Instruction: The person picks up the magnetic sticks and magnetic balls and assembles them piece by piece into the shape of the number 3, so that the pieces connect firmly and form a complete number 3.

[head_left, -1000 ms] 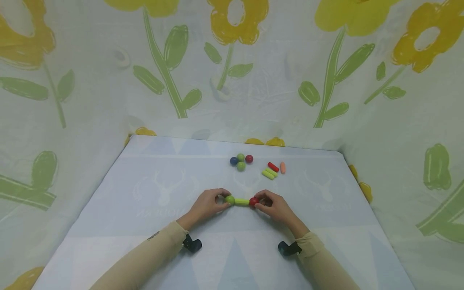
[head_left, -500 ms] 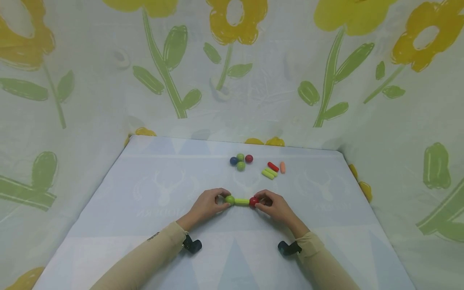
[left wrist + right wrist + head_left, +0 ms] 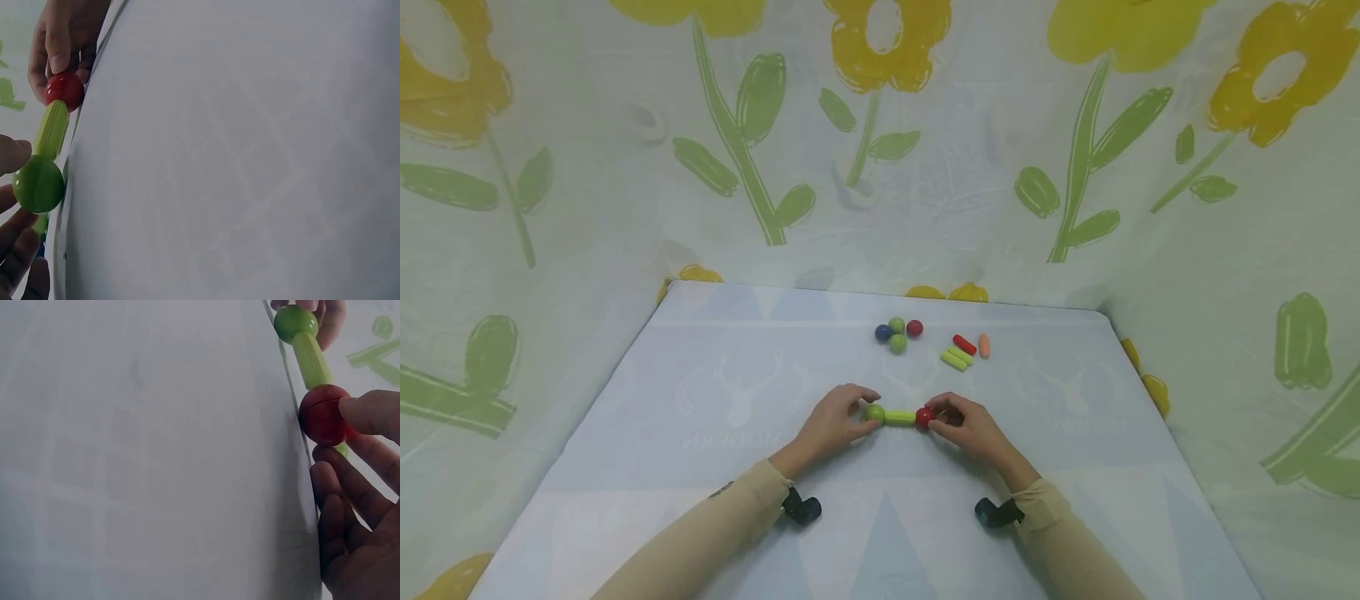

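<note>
A green ball (image 3: 875, 413), a yellow-green rod (image 3: 900, 417) and a red ball (image 3: 925, 417) stand joined end to end in a straight row over the table. My left hand (image 3: 837, 418) is at the green ball, its thumb against the near side and its index finger raised slightly off the top. In the left wrist view the fingers (image 3: 19, 259) spread loosely beside the green ball. My right hand (image 3: 972, 427) pinches the red ball between thumb and index finger; the right wrist view shows the thumb (image 3: 375, 412) pressed on it, the other fingers curled below.
Farther back lie a blue ball (image 3: 883, 333), a loose red ball (image 3: 914, 328) and several green balls (image 3: 898, 343). To their right are a red rod (image 3: 965, 344), an orange rod (image 3: 984, 346) and two yellow-green rods (image 3: 955, 360). A flower-printed curtain (image 3: 955, 200) surrounds the table (image 3: 647, 400).
My left hand has loosened around the green ball, its index finger lifting and the wrist shifting slightly. The right hand and the joined row have stayed in place.
</note>
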Demonstrator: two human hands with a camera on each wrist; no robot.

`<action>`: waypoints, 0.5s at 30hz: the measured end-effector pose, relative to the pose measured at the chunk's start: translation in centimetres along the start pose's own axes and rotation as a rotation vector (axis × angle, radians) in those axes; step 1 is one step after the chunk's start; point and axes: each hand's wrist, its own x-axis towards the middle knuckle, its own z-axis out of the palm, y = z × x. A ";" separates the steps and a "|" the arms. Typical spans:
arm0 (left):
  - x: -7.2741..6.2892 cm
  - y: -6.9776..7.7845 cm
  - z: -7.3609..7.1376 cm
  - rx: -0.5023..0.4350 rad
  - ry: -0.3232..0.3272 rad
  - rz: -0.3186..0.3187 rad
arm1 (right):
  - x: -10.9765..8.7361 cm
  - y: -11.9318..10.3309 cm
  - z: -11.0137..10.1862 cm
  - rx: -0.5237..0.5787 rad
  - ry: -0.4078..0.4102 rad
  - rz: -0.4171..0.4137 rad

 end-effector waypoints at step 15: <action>2.4 3.2 2.6 0.102 -0.056 0.075 | 0.0 0.3 0.0 0.024 0.005 -0.013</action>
